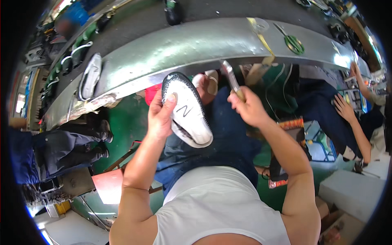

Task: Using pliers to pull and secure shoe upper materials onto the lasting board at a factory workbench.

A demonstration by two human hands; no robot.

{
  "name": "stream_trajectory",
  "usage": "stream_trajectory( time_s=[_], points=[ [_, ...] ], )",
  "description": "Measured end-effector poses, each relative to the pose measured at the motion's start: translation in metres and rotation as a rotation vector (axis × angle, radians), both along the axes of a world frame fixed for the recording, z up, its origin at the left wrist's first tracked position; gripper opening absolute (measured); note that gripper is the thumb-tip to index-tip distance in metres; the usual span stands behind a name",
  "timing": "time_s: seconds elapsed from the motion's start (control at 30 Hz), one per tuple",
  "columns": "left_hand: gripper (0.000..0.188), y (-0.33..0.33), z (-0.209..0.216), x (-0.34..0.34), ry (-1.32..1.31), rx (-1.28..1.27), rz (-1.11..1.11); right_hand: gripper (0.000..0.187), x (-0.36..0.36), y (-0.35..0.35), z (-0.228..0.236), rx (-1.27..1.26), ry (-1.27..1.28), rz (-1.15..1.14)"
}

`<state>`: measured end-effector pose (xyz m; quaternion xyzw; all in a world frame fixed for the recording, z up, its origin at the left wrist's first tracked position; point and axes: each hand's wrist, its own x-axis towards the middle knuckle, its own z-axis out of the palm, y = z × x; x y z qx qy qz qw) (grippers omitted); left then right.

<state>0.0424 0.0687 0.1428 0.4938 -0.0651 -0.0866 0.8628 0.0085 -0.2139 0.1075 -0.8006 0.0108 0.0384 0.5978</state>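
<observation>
while the left hand [160, 116] held the shoe [187, 107] above the lap [230, 126], just short of the bench [175, 47], its pale sole faced up and its long axis slanted from the black-rimmed end at upper left to the lower right. the left thumb lay on that sole, and the other fingers were clamped behind the left edge, their tips hidden. the right hand [250, 108] was closed around the handle of a metal tool [230, 76], which leaned up and to the left, its head apart from the shoe. from the right fingers the shoe lay to the left, across a gap; the left hand was nearer, touching it. green-handled scissors [295, 44] rested on the bench, beyond the right hand.
</observation>
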Motion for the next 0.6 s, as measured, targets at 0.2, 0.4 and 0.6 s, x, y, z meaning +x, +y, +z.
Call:
stream_trajectory(
  time_s=[0.2,0.4,0.6],
  points=[
    [0.034,-0.033,-0.031,-0.029,0.112,-0.195,0.122,0.045,-0.065,0.012,-0.067,0.434,0.664,-0.367],
    [0.086,0.031,-0.078,-0.040,0.169,0.155,-0.554,0.034,-0.034,-0.011,-0.108,0.742,0.635,-0.439],
    [0.075,-0.037,-0.136,-0.044,-0.634,1.337,-0.226,0.030,-0.020,0.005,-0.100,0.481,0.488,-0.144]
  ],
)
